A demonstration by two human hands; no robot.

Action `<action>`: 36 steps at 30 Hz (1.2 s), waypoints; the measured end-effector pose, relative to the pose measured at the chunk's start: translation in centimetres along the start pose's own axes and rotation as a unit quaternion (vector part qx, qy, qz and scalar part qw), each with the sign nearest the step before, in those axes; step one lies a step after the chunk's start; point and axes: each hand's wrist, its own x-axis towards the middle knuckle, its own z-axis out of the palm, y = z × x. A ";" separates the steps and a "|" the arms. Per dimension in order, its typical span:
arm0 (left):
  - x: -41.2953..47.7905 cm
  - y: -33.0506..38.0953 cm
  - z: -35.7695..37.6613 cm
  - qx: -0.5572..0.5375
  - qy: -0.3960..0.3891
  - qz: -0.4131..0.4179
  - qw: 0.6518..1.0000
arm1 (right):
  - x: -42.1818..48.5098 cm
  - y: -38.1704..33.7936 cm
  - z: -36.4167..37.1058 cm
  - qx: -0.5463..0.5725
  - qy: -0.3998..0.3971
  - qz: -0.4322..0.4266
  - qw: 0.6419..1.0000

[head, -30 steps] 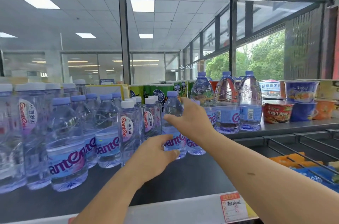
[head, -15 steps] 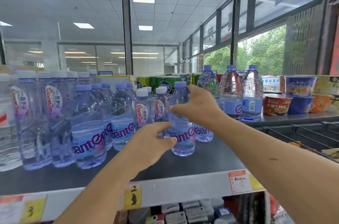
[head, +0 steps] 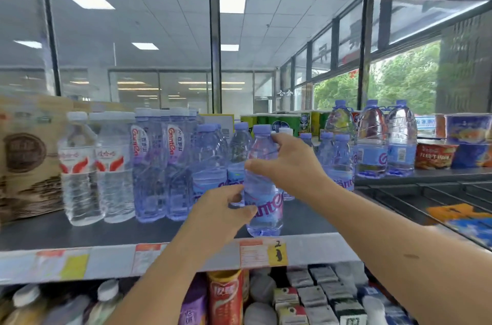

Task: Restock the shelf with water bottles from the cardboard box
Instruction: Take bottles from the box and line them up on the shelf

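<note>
A small water bottle (head: 263,202) with a blue cap and blue label stands at the front edge of the dark shelf (head: 80,234). My right hand (head: 287,167) grips its upper body from the right, thumb across the front. My left hand (head: 221,215) holds its lower part on the left, fingers curled at the label. Behind it stand several more blue-capped bottles (head: 210,165) in rows. No cardboard box is in view.
Taller white-capped bottles (head: 85,173) and a brown paper bag (head: 26,159) stand at the left. Large jugs (head: 372,138) and noodle cups (head: 436,154) sit at the right on a raised ledge. A wire rack (head: 426,197) lies at right. The lower shelf holds snacks (head: 226,295).
The bottle and both hands have come toward the shelf's front edge. My view has dropped back, so the price strip and lower shelf now show.
</note>
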 end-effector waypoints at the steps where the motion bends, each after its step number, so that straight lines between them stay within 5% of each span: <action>1: -0.1 -0.4 -0.4 -0.007 -0.003 0.001 1.000 | 0.0 -0.2 0.6 0.001 0.001 -0.001 1.000; 13: 0.5 -3.4 -1.8 -0.007 0.014 0.001 1.000 | -6.6 2.9 3.5 -0.024 -0.038 0.090 0.995; 36: 2.8 -2.2 -1.7 0.030 0.015 0.014 0.999 | -2.8 3.8 7.5 -0.091 0.000 0.125 0.988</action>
